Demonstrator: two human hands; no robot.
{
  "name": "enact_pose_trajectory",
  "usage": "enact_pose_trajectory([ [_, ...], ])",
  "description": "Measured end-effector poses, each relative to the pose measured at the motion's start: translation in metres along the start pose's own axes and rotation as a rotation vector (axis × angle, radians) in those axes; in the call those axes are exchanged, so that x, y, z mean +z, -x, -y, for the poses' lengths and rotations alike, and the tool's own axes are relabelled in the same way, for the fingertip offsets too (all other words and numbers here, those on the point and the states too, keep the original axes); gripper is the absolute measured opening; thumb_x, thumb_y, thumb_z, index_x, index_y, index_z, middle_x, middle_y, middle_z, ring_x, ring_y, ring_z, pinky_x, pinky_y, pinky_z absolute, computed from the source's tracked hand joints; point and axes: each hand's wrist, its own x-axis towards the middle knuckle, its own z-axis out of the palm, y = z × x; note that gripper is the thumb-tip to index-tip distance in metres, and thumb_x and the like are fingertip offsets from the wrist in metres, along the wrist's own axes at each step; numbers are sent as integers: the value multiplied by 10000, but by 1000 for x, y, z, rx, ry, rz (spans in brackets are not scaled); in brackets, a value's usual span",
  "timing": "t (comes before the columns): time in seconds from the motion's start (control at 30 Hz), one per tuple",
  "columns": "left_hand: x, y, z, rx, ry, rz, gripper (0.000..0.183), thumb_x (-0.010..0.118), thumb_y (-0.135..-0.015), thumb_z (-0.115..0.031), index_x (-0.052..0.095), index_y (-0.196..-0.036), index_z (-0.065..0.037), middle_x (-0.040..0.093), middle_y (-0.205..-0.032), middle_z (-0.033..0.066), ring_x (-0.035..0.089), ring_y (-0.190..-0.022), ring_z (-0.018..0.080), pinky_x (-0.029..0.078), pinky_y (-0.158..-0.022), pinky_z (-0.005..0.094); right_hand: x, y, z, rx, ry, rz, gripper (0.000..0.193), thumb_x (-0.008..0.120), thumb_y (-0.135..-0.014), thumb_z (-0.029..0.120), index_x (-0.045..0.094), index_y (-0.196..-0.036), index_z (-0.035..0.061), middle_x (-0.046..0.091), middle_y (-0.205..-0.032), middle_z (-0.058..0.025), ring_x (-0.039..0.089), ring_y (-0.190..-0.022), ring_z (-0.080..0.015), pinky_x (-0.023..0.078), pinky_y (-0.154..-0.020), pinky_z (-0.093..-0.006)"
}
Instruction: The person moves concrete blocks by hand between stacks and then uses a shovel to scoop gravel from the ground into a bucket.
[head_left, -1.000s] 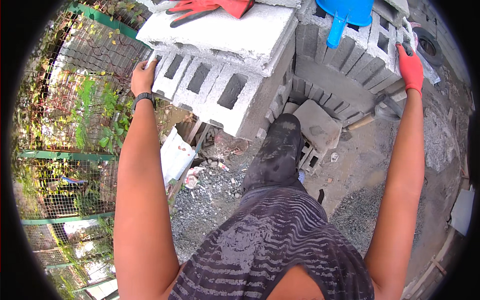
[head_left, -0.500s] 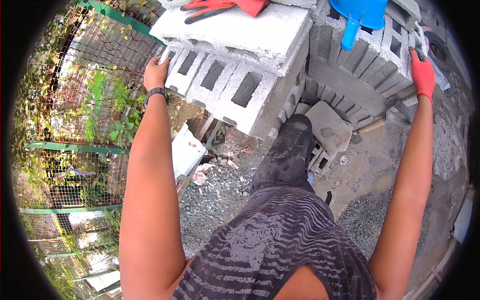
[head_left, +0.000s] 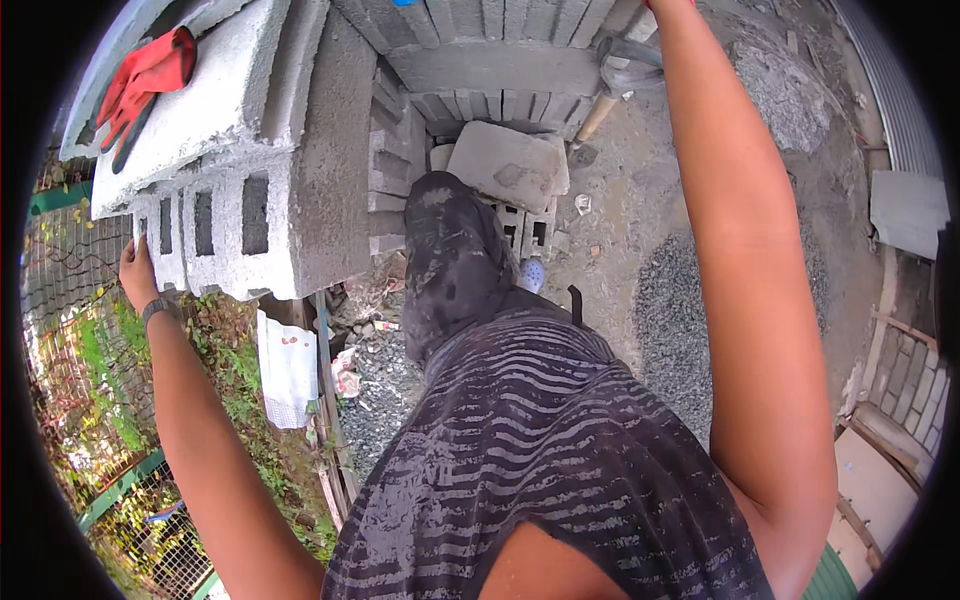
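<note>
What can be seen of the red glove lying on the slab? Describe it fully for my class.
The glove is red with darker fingers, and looks like soft fabric, perhaps coated. It lies limp and unworn across the pale, rough slab at the upper left. Its cuff points right, its fingers toward the lower left. No hand touches it.

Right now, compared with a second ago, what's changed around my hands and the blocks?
The view has swung right, putting the hollow concrete blocks farther left in frame. Your red-gloved right hand and the blue dipper now barely show at the top edge; that hand's grip is hidden. Unchanged: your left hand at the blocks' left end, the loose red glove on top.
</note>
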Motion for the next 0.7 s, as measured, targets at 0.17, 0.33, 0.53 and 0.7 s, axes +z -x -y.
enact_pose_trajectory([
  [0.17,5,-14,20,0,59,61,547,735,-925,-429,706,-1250,10,756,-1064,87,654,-903,151,502,-863,310,-8,27,-42,-512,-290,-580,585,734,-878,335,620,-1303,-50,610,-1297,-338,558,-1266,-441,444,-1079,-448],
  [0.33,11,-21,14,78,-22,43,515,706,-948,-419,710,-1246,1,758,-1104,77,662,-960,155,498,-887,322,-64,235,-144,-258,-317,-209,477,783,-871,120,647,-1319,31,626,-1377,-188,601,-1267,-317,453,-1059,-394],
  [0.53,10,-28,7,80,1,67,517,696,-950,-418,708,-1257,-3,752,-1133,111,660,-989,181,489,-919,334,-72,614,-296,1053,-255,1106,644,599,-990,466,526,-1474,48,467,-1562,-191,464,-1421,-316,356,-1161,-384],
  [0.7,-2,-24,25,30,-78,2,496,705,-944,-411,725,-1217,3,753,-1115,106,654,-972,178,491,-904,330,-81,722,-306,1234,-837,1220,574,487,-1068,505,625,-1369,37,687,-1290,-101,603,-1160,-196,456,-1034,-365],
])
